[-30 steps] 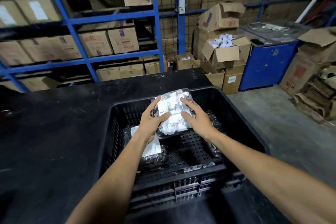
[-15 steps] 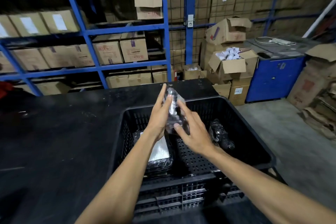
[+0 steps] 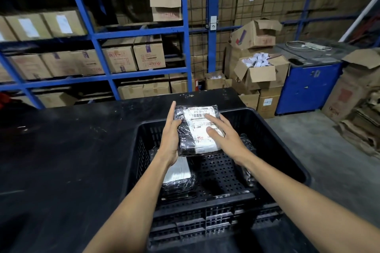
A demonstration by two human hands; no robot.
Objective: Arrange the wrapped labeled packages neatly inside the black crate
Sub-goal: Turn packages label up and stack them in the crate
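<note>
Black crate (image 3: 273,129) is sitting on the worktop (image 3: 61,160), holding two parcels: one (image 3: 177,174) by its left wall, one (image 3: 247,162) by its right. Above it, the left hand (image 3: 170,139) is grasping a third parcel (image 3: 197,129); the right hand (image 3: 226,137) is lying flat, released, on its label.

Dim warehouse light falls from above, leaving the black table (image 3: 61,160) and crate (image 3: 287,162) murky. Glare glints off the plastic-wrapped package (image 3: 197,129). The wide-angle lens bows the blue shelving (image 3: 98,51) at the edges; distant boxes (image 3: 259,72) look soft, slightly blurred.
</note>
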